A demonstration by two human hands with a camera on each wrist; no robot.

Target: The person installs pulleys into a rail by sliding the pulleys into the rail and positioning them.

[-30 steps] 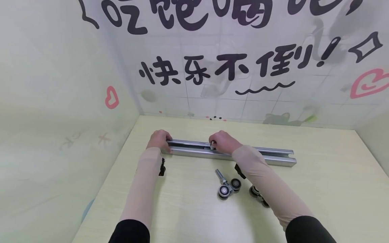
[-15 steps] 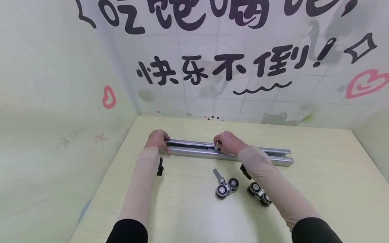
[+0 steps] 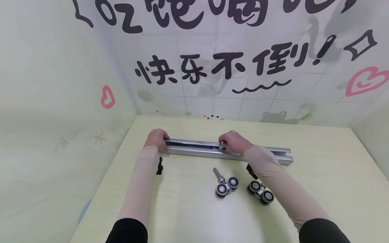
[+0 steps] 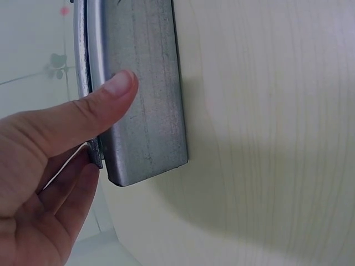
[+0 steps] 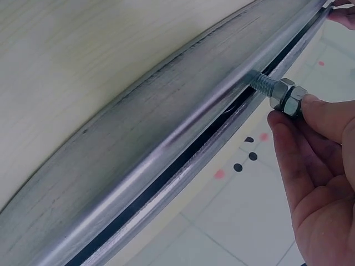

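A slotted metal rail [image 3: 194, 151] lies across the table with its slot facing up. My left hand [image 3: 156, 139] grips its left end; in the left wrist view the thumb presses on the rail's side wall [image 4: 147, 100] and the fingers are at the other edge. Out of the slot stands a threaded bolt [image 5: 265, 84] with hex nuts [image 5: 288, 98] on it; its lower end is hidden inside the rail. My right hand [image 3: 235, 141] pinches the nuts between thumb and fingers, a little right of the rail's middle.
In front of the rail lie two roller trolleys: one [image 3: 226, 188] with its threaded bolt pointing away to the left, the other [image 3: 260, 193] close to my right forearm. A printed wall covering [image 3: 212, 104] rises behind the table [image 3: 188, 202].
My right hand has slid a short way to the right along the slot with the bolt. The right-hand trolley has come out from behind the forearm. My left hand keeps its hold.
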